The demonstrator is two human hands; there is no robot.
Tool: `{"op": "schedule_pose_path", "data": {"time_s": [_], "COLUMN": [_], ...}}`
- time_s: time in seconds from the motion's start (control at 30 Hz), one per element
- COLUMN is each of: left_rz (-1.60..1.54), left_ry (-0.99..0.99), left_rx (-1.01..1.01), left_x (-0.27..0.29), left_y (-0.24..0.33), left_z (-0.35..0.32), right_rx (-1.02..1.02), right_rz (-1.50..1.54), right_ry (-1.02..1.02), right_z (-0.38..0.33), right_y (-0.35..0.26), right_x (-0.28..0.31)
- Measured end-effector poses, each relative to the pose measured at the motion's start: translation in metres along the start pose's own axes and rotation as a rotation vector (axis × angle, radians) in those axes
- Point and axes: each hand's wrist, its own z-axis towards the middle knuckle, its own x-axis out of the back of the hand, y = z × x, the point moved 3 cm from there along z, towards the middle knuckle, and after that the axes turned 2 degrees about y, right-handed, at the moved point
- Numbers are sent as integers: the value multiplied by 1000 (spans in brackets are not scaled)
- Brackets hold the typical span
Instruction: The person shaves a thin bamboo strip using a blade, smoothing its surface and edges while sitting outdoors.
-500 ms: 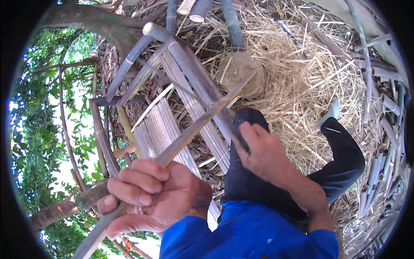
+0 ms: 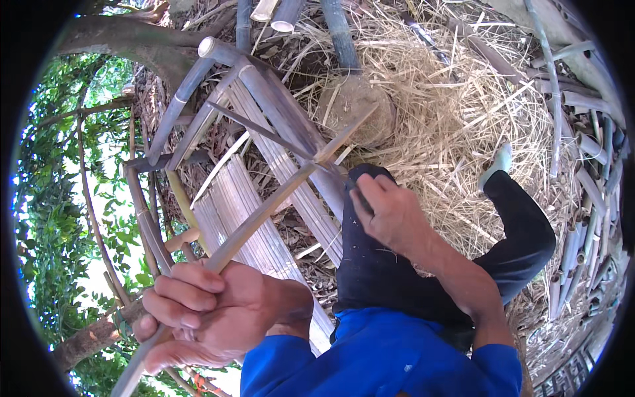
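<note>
A long wooden or bamboo stick (image 2: 270, 208) slants across the view, its thin far end above the log block. My left hand (image 2: 205, 311), palm upward, is closed around its lower part. My right hand (image 2: 390, 215) is closed on the dark handle of a knife, above my right thigh. The long narrow knife blade (image 2: 256, 128) points to the upper left and crosses the stick near a knobbly spot. Whether the edge bites into the wood cannot be made out.
A round log block (image 2: 354, 109) stands ahead, amid pale shavings (image 2: 450, 132). On the left is a bamboo seat frame (image 2: 281, 99) with slats (image 2: 238, 205). Bamboo lengths (image 2: 598, 149) are stacked along the right. My bent legs (image 2: 377, 278) are below my hands.
The knife blade now shows across the stick, where before it was not visible beyond it. My right hand stays close to the stick. The whole view has shifted slightly.
</note>
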Motion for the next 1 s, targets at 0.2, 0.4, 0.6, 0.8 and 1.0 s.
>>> {"op": "schedule_pose_path", "data": {"time_s": [0.2, 0.4, 0.6, 0.8, 1.0], "left_rz": [34, -6, 34, -23, 71], "left_ry": [17, 16, -44, 8, 7], "left_rx": [-11, 68, 45, 58, -46], "left_x": [14, 16, 26, 37, 37], "left_y": [-4, -3, -9, -6, -13], "left_z": [3, 8, 29, 30, 35], "right_rx": [61, -125, 81, 23, -133], "right_rz": [18, 4, 113, 42, 1], "right_ry": [-84, -132, -20, -120, -123], "right_z": [-9, -6, 12, 11, 10], "right_y": [-3, 55, 37, 35, 73], "right_x": [0, -16, -23, -23, -34]}}
